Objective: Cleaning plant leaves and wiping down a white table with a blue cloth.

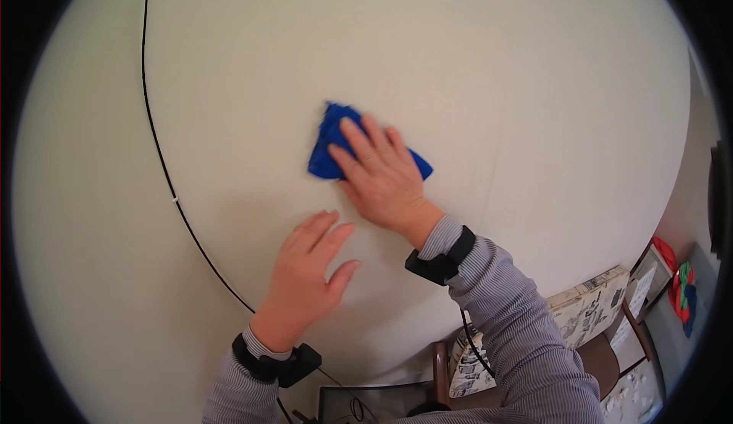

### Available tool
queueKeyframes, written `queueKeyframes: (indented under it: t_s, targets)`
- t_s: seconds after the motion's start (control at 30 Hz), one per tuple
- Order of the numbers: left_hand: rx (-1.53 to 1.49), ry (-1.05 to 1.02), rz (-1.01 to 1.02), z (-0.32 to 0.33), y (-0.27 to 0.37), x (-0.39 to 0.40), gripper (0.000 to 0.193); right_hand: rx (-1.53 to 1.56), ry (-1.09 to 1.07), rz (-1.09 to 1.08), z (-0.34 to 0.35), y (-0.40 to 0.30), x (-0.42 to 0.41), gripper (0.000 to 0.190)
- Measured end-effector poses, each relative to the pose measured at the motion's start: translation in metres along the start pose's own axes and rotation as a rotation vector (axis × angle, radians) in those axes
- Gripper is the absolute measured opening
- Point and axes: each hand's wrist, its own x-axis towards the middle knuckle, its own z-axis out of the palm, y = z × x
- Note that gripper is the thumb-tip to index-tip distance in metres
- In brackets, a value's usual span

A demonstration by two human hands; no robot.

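Against a pale wall point(435, 51) lies a folded blue cloth point(329, 157). My right hand point(383, 175) presses it there with fingers spread over it, and the cloth shows beyond the fingertips and on both sides of the palm. Lower and to the left, my left hand point(309, 269) holds nothing, its thumb apart from its fingers. Whether the left fingertips touch the wall cannot be told. Both wrists wear black straps with small boxes, over striped sleeves.
A black cable point(157, 132) runs down the wall at the left, held by a small white clip point(175, 199). At the lower right are a chair with a brown seat point(598, 361) and a print-covered cushion point(595, 303). Coloured cloths point(682, 292) lie beyond.
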Motion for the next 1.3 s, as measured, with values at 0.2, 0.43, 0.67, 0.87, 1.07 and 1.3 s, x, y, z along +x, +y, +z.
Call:
queueKeyframes:
  t_s: [0.2,0.43,0.67,0.87,1.07,1.3]
  targets:
    - [0.160,0.127,0.019,0.016,-0.033,-0.006,0.047,0.102,-0.102,-0.293,0.016,-0.013,-0.001,0.031]
    - [0.050,0.017,0.224,0.055,-0.029,0.022,0.047,0.108,0.019,-0.183,-0.016,0.031,-0.036,0.028]
    - [0.055,0.030,0.297,0.089,-0.018,0.059,0.055,-0.108,0.021,-0.047,-0.053,0.057,-0.082,0.029]
    - [0.095,0.194,0.426,0.103,-0.021,0.079,0.039,-0.164,-0.017,0.117,-0.040,0.055,-0.094,0.039]
    - [0.193,0.274,0.304,0.076,-0.058,0.072,0.050,-0.231,-0.069,0.012,-0.014,0.032,-0.040,0.048]
    - [0.273,0.277,0.046,0.025,-0.104,0.034,0.065,-0.040,-0.088,-0.225,0.026,-0.008,0.038,0.047]
